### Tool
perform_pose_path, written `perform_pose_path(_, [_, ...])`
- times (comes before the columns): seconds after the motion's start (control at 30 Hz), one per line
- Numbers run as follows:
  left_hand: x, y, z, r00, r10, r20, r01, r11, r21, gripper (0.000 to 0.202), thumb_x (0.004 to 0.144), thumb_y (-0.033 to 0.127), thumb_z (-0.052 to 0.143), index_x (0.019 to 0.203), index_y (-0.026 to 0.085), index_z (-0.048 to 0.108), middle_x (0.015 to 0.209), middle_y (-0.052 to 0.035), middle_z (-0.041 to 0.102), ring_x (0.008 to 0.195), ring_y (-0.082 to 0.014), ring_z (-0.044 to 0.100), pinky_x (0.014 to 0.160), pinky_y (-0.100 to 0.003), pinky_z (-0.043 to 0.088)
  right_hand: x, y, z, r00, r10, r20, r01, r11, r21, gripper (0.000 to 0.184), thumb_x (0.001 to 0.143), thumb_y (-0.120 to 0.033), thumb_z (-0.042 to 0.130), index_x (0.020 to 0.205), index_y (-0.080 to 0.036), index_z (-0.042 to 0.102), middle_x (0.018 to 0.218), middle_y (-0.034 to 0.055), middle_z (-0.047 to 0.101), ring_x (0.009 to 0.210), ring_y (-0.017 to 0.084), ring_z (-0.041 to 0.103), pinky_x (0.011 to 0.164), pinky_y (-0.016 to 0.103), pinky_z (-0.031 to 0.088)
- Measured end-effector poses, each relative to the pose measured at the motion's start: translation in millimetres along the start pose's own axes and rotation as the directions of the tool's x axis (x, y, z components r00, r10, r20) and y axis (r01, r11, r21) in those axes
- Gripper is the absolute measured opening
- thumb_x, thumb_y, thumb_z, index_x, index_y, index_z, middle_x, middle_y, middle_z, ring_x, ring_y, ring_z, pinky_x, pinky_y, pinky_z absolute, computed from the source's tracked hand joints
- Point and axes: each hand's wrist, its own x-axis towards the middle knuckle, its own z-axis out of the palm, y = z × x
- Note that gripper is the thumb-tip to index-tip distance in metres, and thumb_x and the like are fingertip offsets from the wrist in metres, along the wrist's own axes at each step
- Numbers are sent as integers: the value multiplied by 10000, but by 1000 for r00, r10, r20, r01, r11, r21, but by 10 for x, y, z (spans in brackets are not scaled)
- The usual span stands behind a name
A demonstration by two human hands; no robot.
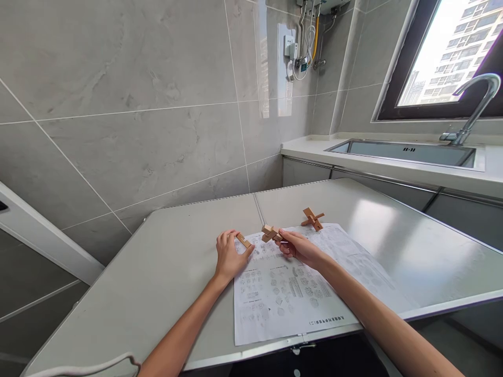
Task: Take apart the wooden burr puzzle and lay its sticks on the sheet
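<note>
In the head view my left hand [229, 255] grips a small notched wooden puzzle piece [243, 240] between thumb and fingers, just over the sheet's upper left edge. A partly joined wooden burr puzzle [270, 233] of crossed pieces is pinched in my right hand [295, 246], a short way to the right. The two held things are apart. Beneath both hands lies a printed instruction sheet [271, 319] with rows of small diagrams. Another crossed wooden puzzle [313, 219], reddish brown, rests by the sheet's top edge.
A pale folding table [188, 251] with a centre seam carries everything. Grey tiled wall [157, 141] stands behind it. To the right are a counter with a sink [408, 149], a curved faucet [477, 104] and a window. A pale cable [90, 368] lies at the lower left.
</note>
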Motion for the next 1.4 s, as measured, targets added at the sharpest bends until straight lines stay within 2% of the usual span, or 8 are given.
perform_pose_path(0.2, [7, -124, 37, 999, -7, 52, 0, 989, 146, 447, 761, 434, 773, 1138, 219, 661, 1411, -153, 530, 1399, -402, 376, 1166, -586, 333, -14, -28, 17, 1000, 2, 2, -2, 1000, -20, 523, 864, -682, 705, 842, -174, 582, 735, -35, 400, 581, 93, 308, 504, 248, 277])
perform_pose_path(0.33, [18, -147, 28, 997, -3, 80, -11, 986, 166, 506, 725, 307, 754, 1212, 218, 650, 1428, -154, 509, 1404, -398, 367, 1176, -586, 326, -31, -45, 29, 1000, -2, 19, 2, 1000, -25, 504, 882, -669, 693, 860, -174, 602, 740, -29, 410, 587, 97, 323, 508, 251, 280])
perform_pose_path(0.47, [3, -35, -10, 995, 26, 93, -33, 997, 72, 604, 793, 339, 742, 1364, 230, 581, 1458, -140, 497, 1431, -369, 349, 1191, -560, 333, -23, -28, 11, 1000, -9, 23, 10, 999, -39, 507, 889, -672, 686, 859, -171, 608, 767, -18, 436, 599, 96, 335, 515, 250, 288])
perform_pose_path(0.7, [-117, 230, -52, 952, 231, 201, -216, 972, -96, 412, 984, 474, 623, 1362, 311, 602, 1409, -80, 568, 1366, -294, 450, 1118, -496, 449, -13, 8, 3, 994, 20, 104, -14, 998, -59, 519, 905, -672, 675, 969, -157, 658, 851, 15, 513, 621, 97, 374, 537, 255, 327])
perform_pose_path(0.9, [-143, 271, -49, 933, 311, 181, -290, 948, -135, 202, 997, 436, 626, 1108, 288, 706, 1250, -55, 656, 1248, -259, 550, 1072, -479, 496, -52, -23, 72, 983, 8, 184, 22, 987, -158, 565, 915, -693, 644, 1092, -158, 698, 851, 22, 535, 623, 108, 413, 557, 271, 339])
perform_pose_path(1.0, [-138, 278, -52, 940, 295, 171, -267, 949, -169, 182, 981, 433, 648, 1050, 279, 717, 1205, -59, 671, 1189, -251, 589, 1023, -459, 527, -48, -11, 70, 987, -18, 158, 53, 973, -225, 571, 922, -715, 609, 1056, -166, 693, 871, 27, 574, 606, 104, 438, 561, 276, 334])
perform_pose_path(1.2, [-154, 306, -47, 940, 279, 195, -244, 952, -187, 142, 939, 407, 701, 1002, 283, 731, 1236, -55, 660, 1200, -249, 597, 1084, -481, 493, 8, 55, 42, 993, -91, 81, 114, 927, -357, 554, 955, -721, 533, 938, -180, 650, 615, -46, 491, 533, 107, 411, 564, 272, 335])
perform_pose_path(1.4, [-157, 351, -60, 955, 236, 182, -202, 962, -186, 143, 929, 416, 703, 928, 280, 746, 1221, -60, 668, 1201, -254, 613, 1056, -464, 521, 21, 75, 89, 965, -261, -27, 211, 833, -511, 522, 953, -684, 555, 1103, -200, 681, 691, -29, 573, 586, 137, 473, 578, 279, 391])
